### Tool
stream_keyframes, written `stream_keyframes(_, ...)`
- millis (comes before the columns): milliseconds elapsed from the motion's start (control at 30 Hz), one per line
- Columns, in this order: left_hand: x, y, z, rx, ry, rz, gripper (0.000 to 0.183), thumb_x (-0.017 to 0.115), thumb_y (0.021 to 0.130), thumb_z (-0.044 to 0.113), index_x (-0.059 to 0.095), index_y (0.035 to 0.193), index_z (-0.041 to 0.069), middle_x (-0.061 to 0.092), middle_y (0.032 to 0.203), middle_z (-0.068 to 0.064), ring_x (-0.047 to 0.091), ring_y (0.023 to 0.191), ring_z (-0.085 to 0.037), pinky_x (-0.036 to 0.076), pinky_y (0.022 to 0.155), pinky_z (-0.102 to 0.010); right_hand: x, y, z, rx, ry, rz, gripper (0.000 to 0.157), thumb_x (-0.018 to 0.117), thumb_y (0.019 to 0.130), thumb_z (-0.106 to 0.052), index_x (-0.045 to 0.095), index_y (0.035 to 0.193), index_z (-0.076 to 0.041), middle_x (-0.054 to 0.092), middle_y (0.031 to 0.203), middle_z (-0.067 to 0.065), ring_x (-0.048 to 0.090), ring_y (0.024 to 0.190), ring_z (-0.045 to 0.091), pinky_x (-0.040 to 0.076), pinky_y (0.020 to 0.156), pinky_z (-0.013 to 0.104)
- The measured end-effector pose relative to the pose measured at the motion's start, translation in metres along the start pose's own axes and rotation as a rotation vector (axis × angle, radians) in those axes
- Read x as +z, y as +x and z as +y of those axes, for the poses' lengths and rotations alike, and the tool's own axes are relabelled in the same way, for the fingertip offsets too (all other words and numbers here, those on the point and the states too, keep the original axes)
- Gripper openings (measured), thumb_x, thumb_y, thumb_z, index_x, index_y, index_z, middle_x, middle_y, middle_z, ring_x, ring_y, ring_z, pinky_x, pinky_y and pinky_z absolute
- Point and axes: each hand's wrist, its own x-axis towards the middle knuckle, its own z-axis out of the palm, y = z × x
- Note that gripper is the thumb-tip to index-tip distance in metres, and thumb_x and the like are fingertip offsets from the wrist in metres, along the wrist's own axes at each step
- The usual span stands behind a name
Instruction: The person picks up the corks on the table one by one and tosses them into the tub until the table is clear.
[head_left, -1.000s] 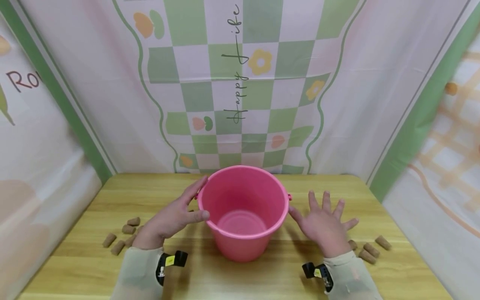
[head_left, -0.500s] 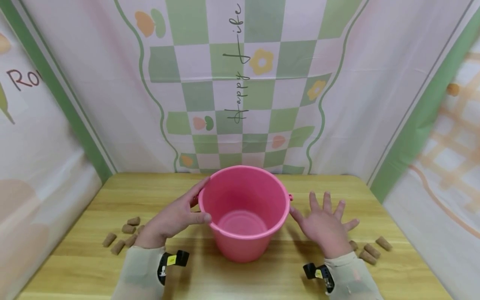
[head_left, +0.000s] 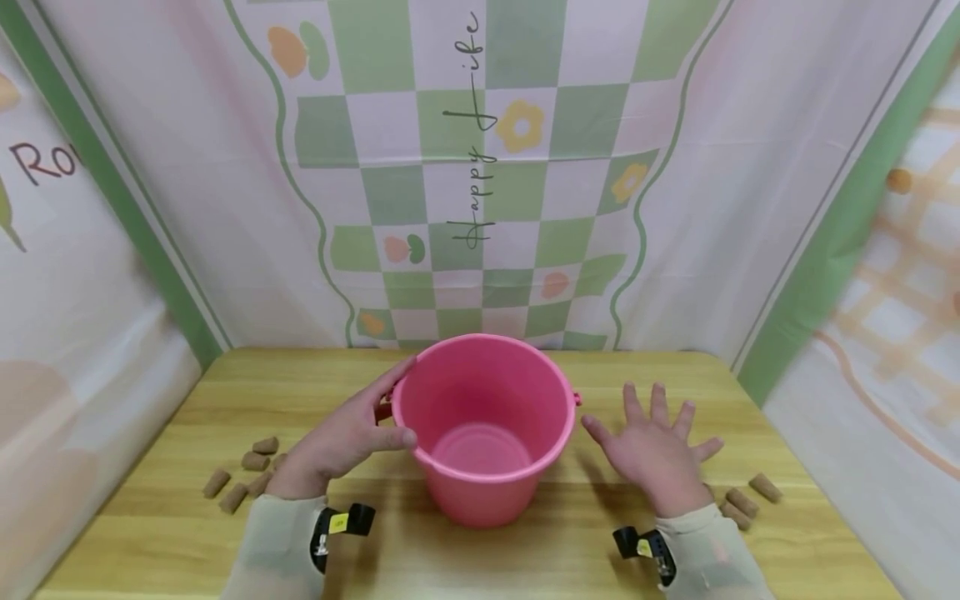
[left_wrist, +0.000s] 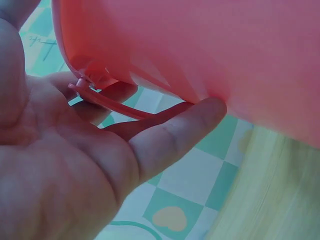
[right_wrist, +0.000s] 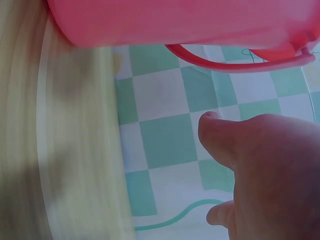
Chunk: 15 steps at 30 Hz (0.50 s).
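A pink bucket point(head_left: 483, 500) stands upright on the wooden table between the two hands, its open top showing a bare inside. My left hand point(head_left: 341, 437) rests against its left side, thumb at the rim and fingers stretched along the outer wall. In the left wrist view the straight fingers point(left_wrist: 175, 137) touch the wall near the red handle point(left_wrist: 112, 106). To the right of the bucket, my right hand point(head_left: 656, 454) is spread wide and holds nothing. A gap shows between its thumb and the bucket in the right wrist view, where the handle point(right_wrist: 230, 65) hangs behind.
Several brown cork-like pieces point(head_left: 233, 497) lie on the table point(head_left: 202, 567) by the left forearm. More of these pieces point(head_left: 765, 487) lie by the right wrist, partly covered by it. A checkered curtain point(head_left: 480, 192) hangs behind the table's back edge.
My right hand has shifted slightly right, away from the bucket's rim, with its fingers still spread. The left hand stays against the bucket, and the bucket stands in the same place.
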Motion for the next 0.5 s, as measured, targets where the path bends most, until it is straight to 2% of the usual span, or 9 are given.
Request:
stream_keyframes(300,-0.003,-0.001,-0.001,-0.009,0.024,-0.002,0.102,0.084,0.082,0.034,0.02,0.16,0.027,0.029,0.157,-0.006,0.04,0.132,-0.037,0.052,0.09,-0.042,-0.002,0.002,0.007,-0.019,-0.004,0.005,0.113,0.02,0.083,-0.089,0.006,0.159,-0.007,-0.02,0.154,0.031,-0.034,0.125,0.06,-0.029,0.072,0.077)
stream_keyframes(500,-0.002,-0.001,-0.002,-0.025,0.044,0.004,0.103,0.084,0.081,0.038,0.019,0.16,0.031,0.027,0.158,-0.002,0.038,0.135,-0.034,0.051,0.092,-0.042,-0.006,0.006,0.013,-0.048,-0.005,0.014,0.113,0.024,0.083,-0.088,0.007,0.159,-0.006,-0.019,0.154,0.032,-0.033,0.125,0.061,-0.026,0.073,0.08)
